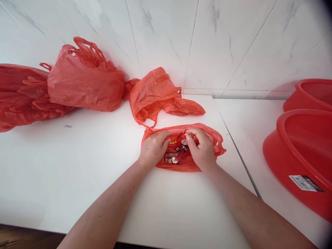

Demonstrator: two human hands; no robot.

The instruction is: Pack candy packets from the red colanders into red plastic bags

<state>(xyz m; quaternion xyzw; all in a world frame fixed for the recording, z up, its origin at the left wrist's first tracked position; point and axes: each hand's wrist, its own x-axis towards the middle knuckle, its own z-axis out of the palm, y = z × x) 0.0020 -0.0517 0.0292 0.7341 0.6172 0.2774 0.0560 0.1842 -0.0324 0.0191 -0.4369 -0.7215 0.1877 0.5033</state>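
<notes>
An opened red plastic bag lies on the white tabletop, holding several small wrapped sweets. Inside it a dark red sweet wrapper with pale lettering lies near a small black-and-white wrapped sweet. My right hand reaches into the bag from the right, thumb and fingers pinched on a red sweet packet with yellow letters. On the left side of the bag, my left hand is closed, its fingertips beside another red packet. What its fingers grip is hidden.
Behind the opened bag is a crumpled red bag. A full, bulging red bag and another red bag stand along the tiled wall at left. Two red plastic baskets are at right, past a seam between tabletops.
</notes>
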